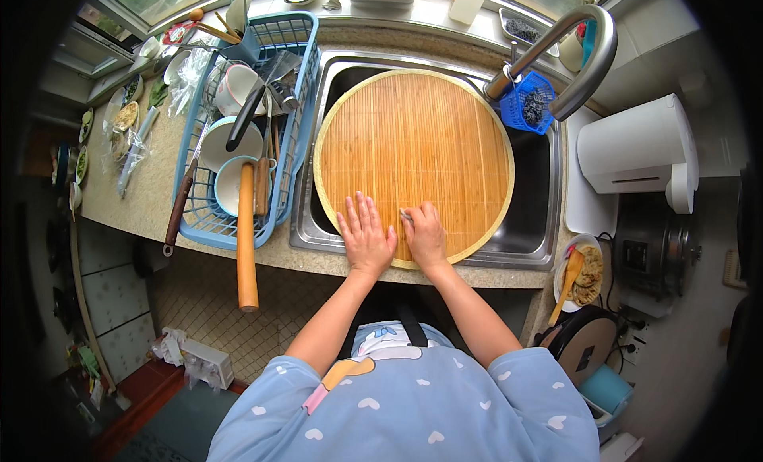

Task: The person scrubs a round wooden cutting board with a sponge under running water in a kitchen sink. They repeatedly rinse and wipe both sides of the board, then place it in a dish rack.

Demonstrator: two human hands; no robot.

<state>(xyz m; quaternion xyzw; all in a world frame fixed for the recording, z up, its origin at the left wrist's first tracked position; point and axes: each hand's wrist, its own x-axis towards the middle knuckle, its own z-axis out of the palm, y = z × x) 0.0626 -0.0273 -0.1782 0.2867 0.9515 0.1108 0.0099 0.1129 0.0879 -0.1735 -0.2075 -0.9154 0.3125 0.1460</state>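
Observation:
A round bamboo mat (pixel 417 146) with a pale yellow bound edge lies over the steel sink (pixel 539 188), covering most of its opening. My left hand (pixel 368 238) is laid palm down on the mat's near left part, fingers spread. Beside it, my right hand (pixel 426 235) presses on the mat with fingers curled around a small grey piece (pixel 406 215). Only a bit of that piece shows past the fingertips, so I cannot tell what it is. The two hands are close together but apart.
A blue plastic dish rack (pixel 194 217) with bowls and utensils stands left; a rolling pin (pixel 247 241) juts past the counter edge. A curved faucet (pixel 596 51) and a blue basket (pixel 527 104) are at the back right. Flatbreads (pixel 587 274) sit in a dish at right.

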